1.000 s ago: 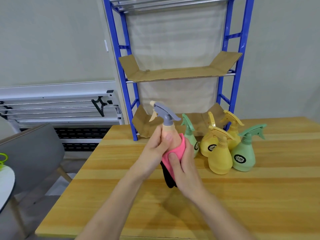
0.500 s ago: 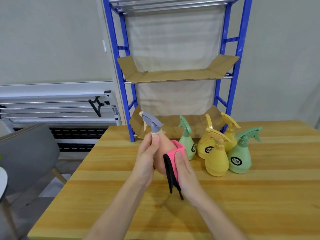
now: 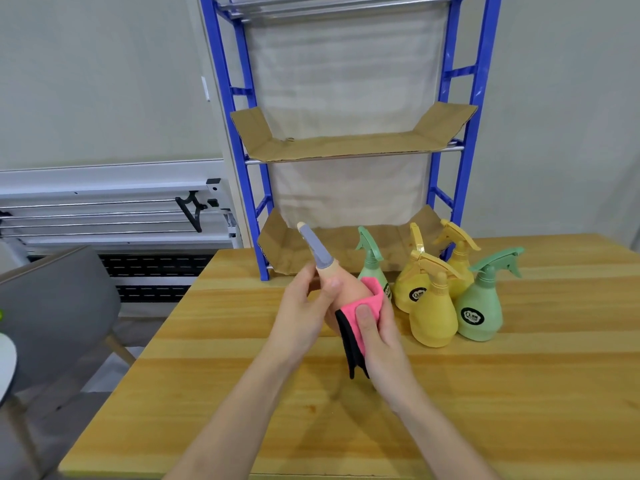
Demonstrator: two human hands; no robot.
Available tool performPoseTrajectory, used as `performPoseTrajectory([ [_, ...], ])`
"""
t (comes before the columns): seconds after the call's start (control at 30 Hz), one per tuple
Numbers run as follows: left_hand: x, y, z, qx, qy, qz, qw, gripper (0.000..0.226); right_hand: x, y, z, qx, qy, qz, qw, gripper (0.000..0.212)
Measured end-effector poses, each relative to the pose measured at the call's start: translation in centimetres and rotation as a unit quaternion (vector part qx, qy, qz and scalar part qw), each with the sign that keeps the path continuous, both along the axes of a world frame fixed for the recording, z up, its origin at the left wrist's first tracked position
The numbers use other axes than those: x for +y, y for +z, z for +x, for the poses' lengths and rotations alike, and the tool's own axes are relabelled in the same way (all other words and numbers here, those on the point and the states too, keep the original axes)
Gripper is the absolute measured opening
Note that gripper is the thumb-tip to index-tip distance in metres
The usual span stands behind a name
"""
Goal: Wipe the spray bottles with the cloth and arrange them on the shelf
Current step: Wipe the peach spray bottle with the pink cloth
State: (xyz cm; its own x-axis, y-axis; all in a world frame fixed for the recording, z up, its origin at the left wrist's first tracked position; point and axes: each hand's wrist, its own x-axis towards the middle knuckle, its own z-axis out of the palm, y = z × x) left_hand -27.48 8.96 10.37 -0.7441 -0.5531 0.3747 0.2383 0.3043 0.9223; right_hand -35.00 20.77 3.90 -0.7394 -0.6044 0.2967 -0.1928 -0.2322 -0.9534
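Note:
My left hand (image 3: pixel 304 313) grips a peach spray bottle (image 3: pixel 346 289) with a grey trigger head, tilted so the nozzle points up and to the left, above the wooden table (image 3: pixel 450 393). My right hand (image 3: pixel 379 337) presses a pink and black cloth (image 3: pixel 360 317) against the bottle's lower right side. Behind them stand a green bottle (image 3: pixel 372 261), three yellow bottles (image 3: pixel 433 313) and another green bottle (image 3: pixel 481 310). The blue shelf (image 3: pixel 450 98) rises at the table's far edge, its cardboard-lined levels (image 3: pixel 346 145) bare.
A grey chair (image 3: pixel 52 306) stands left of the table. A white metal rack (image 3: pixel 104 209) runs along the wall at the left. A white round surface (image 3: pixel 5 362) shows at the left edge.
The peach bottle has tipped further left and turned in my left hand, its nozzle now seen end-on. My right hand has slid the cloth down toward the bottle's base.

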Motion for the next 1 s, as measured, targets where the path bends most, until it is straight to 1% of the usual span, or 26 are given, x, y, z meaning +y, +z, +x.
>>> performPoseTrajectory([
  [0.07,0.7,-0.7,-0.3,0.019,0.023,-0.015,0.999,0.02,-0.5,-0.5,0.0,-0.052,-0.01,-0.012,0.999,0.061],
  [0.13,1.3,-1.4,-0.7,0.03,0.052,-0.015,0.998,0.015,-0.7,-0.6,-0.1,-0.102,-0.013,-0.022,0.994,0.054],
  [0.2,1.2,-2.1,-1.0,0.025,0.078,-0.032,0.996,0.014,-0.4,-0.7,-0.4,-0.115,-0.009,-0.011,0.993,0.042],
  [0.27,0.7,-2.8,-1.4,0.012,0.096,-0.044,0.994,0.013,0.1,-1.0,-1.0,-0.098,-0.015,0.024,0.995,0.033],
  [0.3,0.3,-2.9,-1.7,0.004,0.105,-0.052,0.993,0.011,0.5,-1.2,-1.3,-0.079,-0.022,0.047,0.996,0.032],
  [0.37,-0.4,-2.9,-2.1,-0.011,0.116,-0.059,0.991,0.015,1.2,-1.6,-2.0,-0.029,-0.05,0.091,0.994,0.028],
  [0.43,-1.0,-2.8,-2.5,-0.027,0.119,-0.072,0.99,0.014,2.1,-1.6,-2.8,0.0,-0.082,0.107,0.991,0.015],
  [0.5,-1.6,-3.1,-3.0,-0.051,0.124,-0.095,0.986,0.014,3.2,-1.3,-3.3,0.025,-0.095,0.111,0.989,0.009],
  [0.63,-1.4,-4.3,-4.2,-0.089,0.131,-0.136,0.978,0.028,5.0,-0.7,-4.2,0.067,-0.122,0.131,0.982,0.019],
  [0.73,-0.1,-5.2,-5.4,-0.109,0.117,-0.177,0.971,0.019,6.0,-0.2,-4.8,0.088,-0.147,0.131,0.976,0.02],
  [0.8,0.8,-5.8,-6.3,-0.117,0.113,-0.193,0.968,0.021,6.5,0.1,-5.1,0.099,-0.162,0.125,0.974,0.018],
  [0.87,1.6,-6.2,-7.0,-0.113,0.105,-0.19,0.97,0.019,7.0,0.3,-5.3,0.111,-0.171,0.124,0.971,0.018],
  [0.93,2.2,-6.3,-7.6,-0.105,0.105,-0.186,0.971,0.024,7.7,0.4,-5.5,0.132,-0.177,0.122,0.968,0.019],
  [1.0,2.1,-6.7,-8.3,-0.119,0.107,-0.177,0.971,0.013,8.2,0.3,-5.7,0.138,-0.177,0.116,0.968,0.019],
])
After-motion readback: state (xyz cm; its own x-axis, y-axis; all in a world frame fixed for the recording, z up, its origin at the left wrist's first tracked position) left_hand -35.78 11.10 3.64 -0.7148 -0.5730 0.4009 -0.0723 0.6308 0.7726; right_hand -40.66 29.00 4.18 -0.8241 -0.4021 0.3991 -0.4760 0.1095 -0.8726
